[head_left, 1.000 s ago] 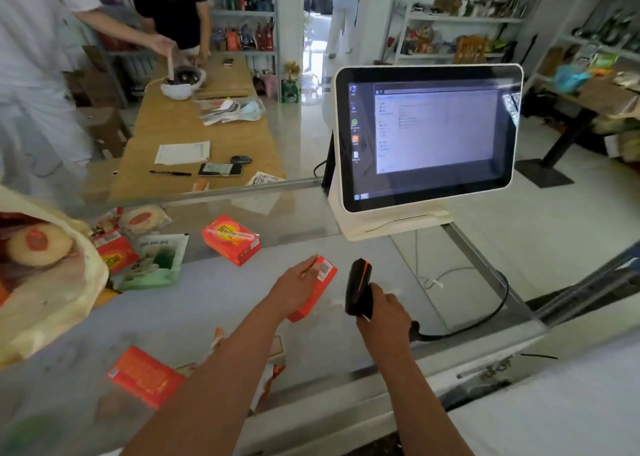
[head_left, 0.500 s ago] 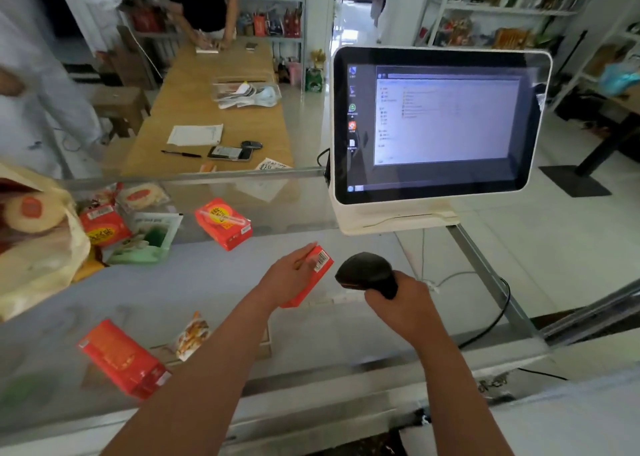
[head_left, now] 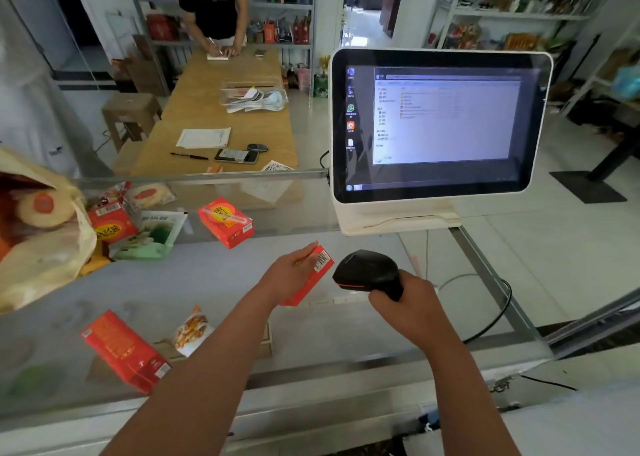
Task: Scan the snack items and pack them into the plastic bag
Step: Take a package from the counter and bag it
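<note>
My left hand point(head_left: 289, 275) grips a small red snack box point(head_left: 313, 277) above the glass counter, its barcode turned to the right. My right hand point(head_left: 410, 305) holds a black barcode scanner point(head_left: 367, 272) whose head points at that barcode from a few centimetres away. The pale plastic bag point(head_left: 41, 265) lies at the far left with round cakes and red packs inside. Loose on the counter are a red box point(head_left: 225, 221), a green packet point(head_left: 154, 234), another red box point(head_left: 112, 225) and a round cake pack point(head_left: 152, 195).
The point-of-sale screen point(head_left: 440, 123) stands on the counter right of centre, the scanner cable point(head_left: 495, 317) looping below it. A red box point(head_left: 123, 350) and a snack packet point(head_left: 190, 329) lie under the glass. A person writes at the wooden table point(head_left: 221, 116) beyond.
My right hand has tilted the scanner from upright to pointing sideways at the box's barcode. The left hand keeps the box in about the same place. The view shifted slightly.
</note>
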Available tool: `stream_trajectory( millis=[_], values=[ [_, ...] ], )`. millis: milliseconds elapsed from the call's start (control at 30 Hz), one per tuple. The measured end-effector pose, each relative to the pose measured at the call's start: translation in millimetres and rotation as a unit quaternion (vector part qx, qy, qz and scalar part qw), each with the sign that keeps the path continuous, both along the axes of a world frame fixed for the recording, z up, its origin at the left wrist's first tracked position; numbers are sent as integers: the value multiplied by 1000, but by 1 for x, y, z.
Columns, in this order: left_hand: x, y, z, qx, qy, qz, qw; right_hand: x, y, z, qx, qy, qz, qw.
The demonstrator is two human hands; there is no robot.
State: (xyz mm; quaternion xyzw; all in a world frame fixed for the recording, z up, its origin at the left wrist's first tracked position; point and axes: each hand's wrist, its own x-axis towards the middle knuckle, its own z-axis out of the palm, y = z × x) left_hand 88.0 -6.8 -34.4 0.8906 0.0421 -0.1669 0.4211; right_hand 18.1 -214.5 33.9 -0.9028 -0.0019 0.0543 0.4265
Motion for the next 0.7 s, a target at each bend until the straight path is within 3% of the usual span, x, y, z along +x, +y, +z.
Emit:
stream_trajectory(
  millis=[700],
  values=[
    [-1, 0, 1, -15, 4, 4, 1000, -3, 1, 3, 20, -12, 7, 1000]
  ],
)
